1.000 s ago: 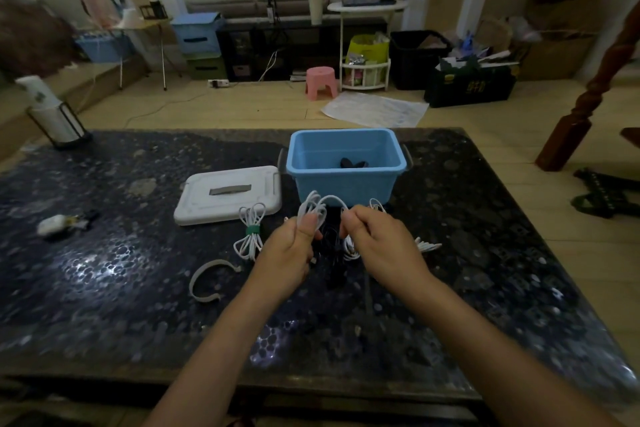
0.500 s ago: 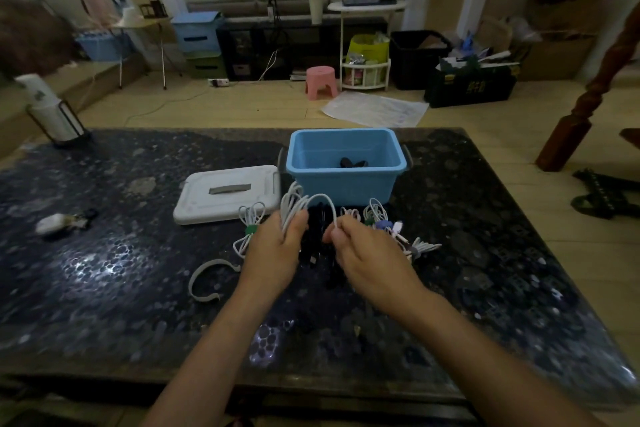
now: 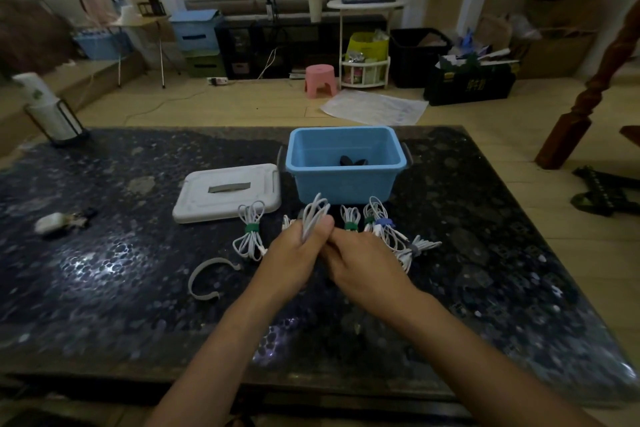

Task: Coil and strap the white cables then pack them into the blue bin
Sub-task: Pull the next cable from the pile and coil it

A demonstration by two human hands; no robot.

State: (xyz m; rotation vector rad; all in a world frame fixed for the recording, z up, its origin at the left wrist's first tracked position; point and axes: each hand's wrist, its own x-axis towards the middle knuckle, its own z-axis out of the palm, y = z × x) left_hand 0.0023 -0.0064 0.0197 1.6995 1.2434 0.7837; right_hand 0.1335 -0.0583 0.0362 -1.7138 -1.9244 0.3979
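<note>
My left hand [image 3: 294,253] grips a folded white cable [image 3: 315,213] whose loops stick up above the thumb. My right hand [image 3: 363,263] is pressed against the left hand, fingers curled at the lower part of the same cable; its fingertips are hidden. Just beyond stands the blue bin [image 3: 344,165] with a dark item inside. On the dark table lie strapped white coils: one with a green strap [image 3: 251,232] to the left, another green-strapped one [image 3: 350,218], a blue-strapped one [image 3: 379,218] and a grey-strapped one [image 3: 415,248] to the right.
A white lid [image 3: 227,192] lies left of the bin. A loose grey strap [image 3: 207,276] curls on the table near my left forearm. A small white object [image 3: 57,220] sits at the far left, a lantern-like holder [image 3: 52,111] at the back left corner.
Both hands have come together and lowered toward me, folding the white cable into a tighter bunch. The strapped coils on the right, hidden before, now show.
</note>
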